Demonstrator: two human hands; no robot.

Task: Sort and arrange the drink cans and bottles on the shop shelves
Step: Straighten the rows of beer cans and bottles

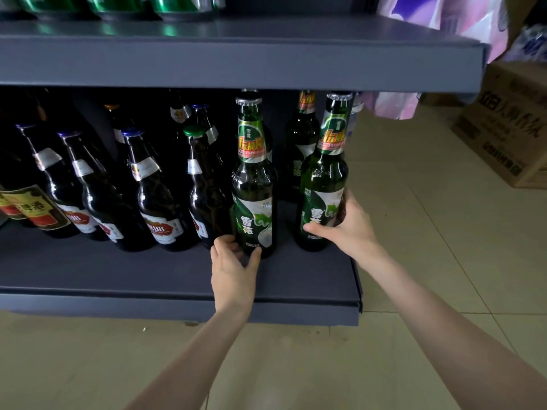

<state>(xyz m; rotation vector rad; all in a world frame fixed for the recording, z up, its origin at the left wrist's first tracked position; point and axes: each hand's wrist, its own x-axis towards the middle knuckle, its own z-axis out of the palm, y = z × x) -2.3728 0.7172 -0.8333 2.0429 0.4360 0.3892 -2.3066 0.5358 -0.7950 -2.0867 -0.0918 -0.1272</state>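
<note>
Nearest to us, two bare forearms reach over the pale tiled floor (414,232) toward the dark grey metal lower shelf (148,273), our landmark. At the shelf's front right, the left hand (232,267) forms its grip around the base of a green glass beer bottle with a white-and-green label (254,184): thumb and fingers curl about the foot of the bottle, which stands upright on the shelf. Just right of it, near the shelf's right edge, the right hand (346,229) closes its grip round the lower body of a second green glass beer bottle of the same label (324,179), thumb across the front label, fingers behind. Whether this bottle's base touches the shelf we cannot tell.

Left of these, along the shelf's middle and left, we see a row of dark brown glass bottles with red-and-white labels (154,196). Deeper on the shelf stands a third green bottle (300,143). Above the shelf, a grey upper shelf (236,54) carries shiny green cans (124,4). Beyond the shelf's right end sits a brown cardboard carton (509,122).
</note>
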